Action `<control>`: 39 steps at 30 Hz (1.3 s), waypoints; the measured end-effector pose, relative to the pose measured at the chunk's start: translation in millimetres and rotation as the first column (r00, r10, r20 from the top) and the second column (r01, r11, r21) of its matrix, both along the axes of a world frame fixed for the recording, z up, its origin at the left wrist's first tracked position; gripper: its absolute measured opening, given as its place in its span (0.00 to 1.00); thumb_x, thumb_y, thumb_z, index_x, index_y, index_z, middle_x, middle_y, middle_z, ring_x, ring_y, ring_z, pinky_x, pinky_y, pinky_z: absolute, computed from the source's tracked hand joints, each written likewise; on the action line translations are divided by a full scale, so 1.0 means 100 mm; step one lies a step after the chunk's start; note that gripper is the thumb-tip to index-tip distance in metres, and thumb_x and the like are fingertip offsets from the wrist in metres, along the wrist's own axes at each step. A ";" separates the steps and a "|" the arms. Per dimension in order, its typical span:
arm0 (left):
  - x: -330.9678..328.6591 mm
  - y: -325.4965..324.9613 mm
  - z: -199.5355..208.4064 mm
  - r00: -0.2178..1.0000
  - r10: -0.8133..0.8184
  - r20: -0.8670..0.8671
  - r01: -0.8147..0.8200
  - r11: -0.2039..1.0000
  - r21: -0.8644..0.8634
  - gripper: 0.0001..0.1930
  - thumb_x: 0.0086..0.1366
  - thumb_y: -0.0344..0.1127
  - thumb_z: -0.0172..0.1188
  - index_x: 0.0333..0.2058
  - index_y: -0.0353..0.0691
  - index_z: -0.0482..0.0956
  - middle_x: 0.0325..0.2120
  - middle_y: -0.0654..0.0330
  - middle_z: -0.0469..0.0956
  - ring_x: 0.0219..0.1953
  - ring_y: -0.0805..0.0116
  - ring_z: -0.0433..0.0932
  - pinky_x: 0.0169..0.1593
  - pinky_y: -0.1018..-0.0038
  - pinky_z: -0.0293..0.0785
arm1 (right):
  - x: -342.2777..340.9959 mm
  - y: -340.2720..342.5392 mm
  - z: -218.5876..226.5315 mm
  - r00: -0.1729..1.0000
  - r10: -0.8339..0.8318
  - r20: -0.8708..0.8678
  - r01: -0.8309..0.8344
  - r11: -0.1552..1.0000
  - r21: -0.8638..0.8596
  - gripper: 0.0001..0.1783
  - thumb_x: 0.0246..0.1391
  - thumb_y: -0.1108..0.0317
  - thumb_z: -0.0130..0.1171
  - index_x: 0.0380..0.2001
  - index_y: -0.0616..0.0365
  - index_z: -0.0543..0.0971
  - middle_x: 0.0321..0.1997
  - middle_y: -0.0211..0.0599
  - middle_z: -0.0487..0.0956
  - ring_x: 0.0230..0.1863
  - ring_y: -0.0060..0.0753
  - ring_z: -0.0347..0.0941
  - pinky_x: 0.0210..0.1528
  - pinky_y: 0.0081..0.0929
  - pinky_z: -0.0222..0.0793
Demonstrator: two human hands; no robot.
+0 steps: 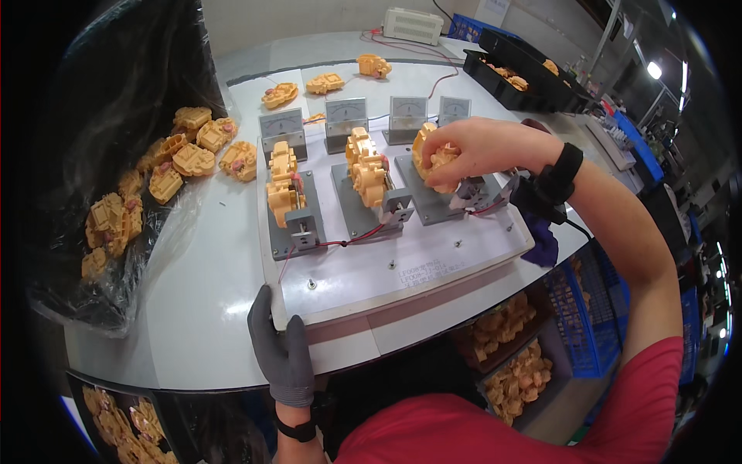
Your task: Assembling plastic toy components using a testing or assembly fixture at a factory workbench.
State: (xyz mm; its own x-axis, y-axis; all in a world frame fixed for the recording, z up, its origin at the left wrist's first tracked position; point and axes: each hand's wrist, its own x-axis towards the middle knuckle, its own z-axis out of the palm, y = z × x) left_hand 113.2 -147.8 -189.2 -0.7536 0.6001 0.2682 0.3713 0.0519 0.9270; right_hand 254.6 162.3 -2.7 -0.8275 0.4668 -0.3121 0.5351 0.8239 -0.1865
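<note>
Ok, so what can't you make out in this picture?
All in the head view:
Rightmost mounted orange piece: partly covered by the right hand.
Gauges: needle readings too small to tell.
Orange pieces at lower left: some cut off by the picture's lower edge.

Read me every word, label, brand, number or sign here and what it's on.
White fixture board: grey printed lines near the front edge; I won't copy them out.
Analog panel meters: dial markings, too small to read.
White sheet at the back: too small to read.
</note>
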 end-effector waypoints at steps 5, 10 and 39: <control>0.00 -0.03 -0.01 1.000 0.030 -0.007 -0.030 1.000 0.001 0.28 0.63 0.29 0.52 0.62 0.29 0.62 0.60 0.48 0.65 0.63 0.54 0.64 0.65 0.64 0.58 | -0.01 -0.03 -0.02 0.999 -0.033 -0.026 0.032 0.999 -0.034 0.21 0.53 0.49 0.63 0.43 0.52 0.80 0.39 0.39 0.81 0.42 0.39 0.77 0.46 0.32 0.69; 0.01 0.04 0.01 0.999 0.032 0.010 -0.032 0.999 0.000 0.27 0.63 0.28 0.50 0.62 0.29 0.62 0.61 0.48 0.65 0.64 0.56 0.64 0.65 0.65 0.58 | 0.02 0.01 -0.01 0.999 -0.038 -0.028 0.038 0.999 -0.022 0.22 0.53 0.48 0.62 0.43 0.51 0.80 0.40 0.39 0.81 0.42 0.38 0.77 0.46 0.31 0.70; 0.06 -0.02 0.03 0.997 0.064 0.043 -0.061 0.996 -0.063 0.32 0.58 0.28 0.46 0.63 0.26 0.59 0.62 0.45 0.62 0.65 0.53 0.60 0.68 0.62 0.52 | 0.92 -0.82 -1.17 0.661 -0.260 -0.704 0.252 0.960 -0.119 0.05 0.55 0.71 0.62 0.33 0.61 0.80 0.31 0.38 0.76 0.31 0.36 0.72 0.34 0.29 0.67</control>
